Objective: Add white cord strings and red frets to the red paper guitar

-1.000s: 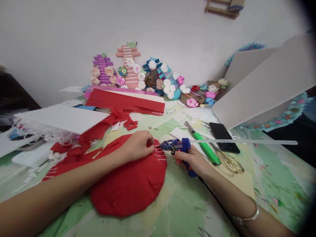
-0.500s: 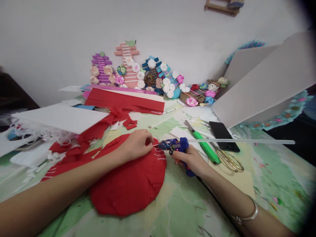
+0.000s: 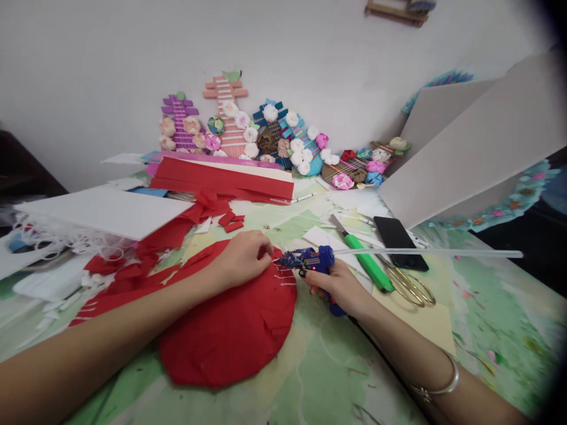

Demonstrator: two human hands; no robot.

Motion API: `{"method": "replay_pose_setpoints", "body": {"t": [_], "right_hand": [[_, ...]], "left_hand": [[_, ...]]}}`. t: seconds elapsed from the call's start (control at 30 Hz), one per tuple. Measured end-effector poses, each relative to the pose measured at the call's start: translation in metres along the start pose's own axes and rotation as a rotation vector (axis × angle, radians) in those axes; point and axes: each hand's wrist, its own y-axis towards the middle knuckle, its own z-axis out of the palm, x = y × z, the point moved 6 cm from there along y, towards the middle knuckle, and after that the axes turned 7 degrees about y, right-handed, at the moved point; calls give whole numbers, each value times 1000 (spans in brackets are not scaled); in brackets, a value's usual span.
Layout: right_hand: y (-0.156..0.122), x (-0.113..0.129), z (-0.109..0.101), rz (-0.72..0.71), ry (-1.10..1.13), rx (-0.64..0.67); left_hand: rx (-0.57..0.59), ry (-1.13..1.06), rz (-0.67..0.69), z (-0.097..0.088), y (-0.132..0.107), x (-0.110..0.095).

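A red paper-covered shape (image 3: 230,339) lies flat on the table, rounded at its near end, with short white strands across its right edge. Over its upper part rests my left hand (image 3: 245,257), thumb and forefinger pinched at a thin white string (image 3: 275,260); the fingertips partly hide it. My right hand (image 3: 339,283) is wrapped around the grip of a blue hot glue gun (image 3: 325,258), whose nozzle meets the red edge beside my left fingertips. A long clear glue stick (image 3: 425,252) sticks out of the gun's back, and a small red light glows on its side.
Right of the gun lie a green utility knife (image 3: 367,262), gold-handled scissors (image 3: 411,286) and a black phone (image 3: 401,242). Red paper scraps (image 3: 133,265) and a white board (image 3: 106,209) over tangled white string sit left. Decorated guitar shapes (image 3: 228,118) lean against the wall.
The whole view has shifted very slightly left. Both hands and the glue gun keep nearly the same place at the red edge.
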Motion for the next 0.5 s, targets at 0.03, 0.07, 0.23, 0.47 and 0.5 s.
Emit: {"method": "replay_pose_setpoints", "body": {"t": [0.03,0.07,0.23,0.47,0.5], "right_hand": [[0,0,-1,-1,-8,-3],[0,0,-1,-1,-12,-6],[0,0,-5,18,-13,-16],[-2,3,-7,1,-13,-20],[-2,3,-9,-1,-15,-28]], "left_hand": [[1,3,-3,0,0,0],[3,5,-5,0,0,0],[10,-3,13,1,0,0],[-16,-4,49,-1,-2,-4],[-20,-2,54,-2,-2,-5]]}}
